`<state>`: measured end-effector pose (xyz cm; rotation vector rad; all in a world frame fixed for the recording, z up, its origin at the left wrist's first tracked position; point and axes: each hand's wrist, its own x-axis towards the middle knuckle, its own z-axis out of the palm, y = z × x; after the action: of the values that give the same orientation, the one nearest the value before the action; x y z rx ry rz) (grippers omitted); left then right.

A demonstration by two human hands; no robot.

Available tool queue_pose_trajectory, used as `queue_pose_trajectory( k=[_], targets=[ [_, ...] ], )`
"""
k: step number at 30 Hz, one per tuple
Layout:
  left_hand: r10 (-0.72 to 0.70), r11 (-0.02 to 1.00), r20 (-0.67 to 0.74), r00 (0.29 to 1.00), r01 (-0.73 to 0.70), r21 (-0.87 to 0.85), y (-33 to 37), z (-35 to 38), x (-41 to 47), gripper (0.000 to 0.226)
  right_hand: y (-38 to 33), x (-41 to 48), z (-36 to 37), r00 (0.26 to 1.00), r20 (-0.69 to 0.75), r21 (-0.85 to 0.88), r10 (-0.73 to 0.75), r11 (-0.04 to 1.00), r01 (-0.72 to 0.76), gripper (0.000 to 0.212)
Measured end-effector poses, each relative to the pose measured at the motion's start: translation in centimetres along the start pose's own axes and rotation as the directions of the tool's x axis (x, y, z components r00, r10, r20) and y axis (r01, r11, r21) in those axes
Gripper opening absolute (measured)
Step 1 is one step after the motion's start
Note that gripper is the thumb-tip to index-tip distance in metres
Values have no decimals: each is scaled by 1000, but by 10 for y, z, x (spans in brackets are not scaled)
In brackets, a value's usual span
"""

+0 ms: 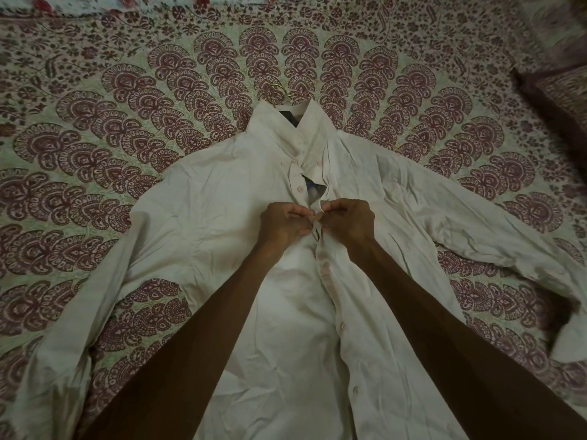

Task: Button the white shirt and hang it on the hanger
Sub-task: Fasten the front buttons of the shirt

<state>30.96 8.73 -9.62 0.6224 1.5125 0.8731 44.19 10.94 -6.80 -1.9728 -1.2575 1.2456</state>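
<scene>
A white shirt (222, 217) lies face up on the bed, collar away from me, sleeves spread to both sides. A metal hanger hook (279, 90) pokes out above the collar; the hanger's body is hidden inside the shirt. My left hand (282, 225) pinches the left edge of the placket at chest height. My right hand (346, 222) pinches the opposite edge, fingertips almost touching the left hand's. Below my hands the placket is closed, with buttons showing. Above them the front gapes open, with two loose buttons on the left edge.
A patterned maroon and cream bedspread (127, 122) covers the whole bed. A matching pillow (562, 96) lies at the right edge. The right sleeve's cuff (568, 338) is bunched near the right border.
</scene>
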Motion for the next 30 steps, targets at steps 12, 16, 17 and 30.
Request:
queue_pose_trajectory(
  k=[12, 16, 17, 30],
  targets=[
    [-40, 999, 2, 999, 40, 27, 6, 0, 3, 12, 13, 4, -15, 978, 208, 134, -27, 991, -1, 17],
    [-32, 998, 48, 998, 29, 59, 7, -5, 3, 13, 14, 9, -9, 975, 191, -19, -115, 993, 120, 23],
    [-28, 998, 46, 999, 25, 64, 7, -5, 3, 14, 14, 9, -7, 974, 184, -35, -133, 989, 142, 24],
    [-12, 999, -16, 1000, 13, 51, 2, -2, 3, 12, 18, 6, 5, 974, 17, -116, -224, 968, 225, 19]
  ],
)
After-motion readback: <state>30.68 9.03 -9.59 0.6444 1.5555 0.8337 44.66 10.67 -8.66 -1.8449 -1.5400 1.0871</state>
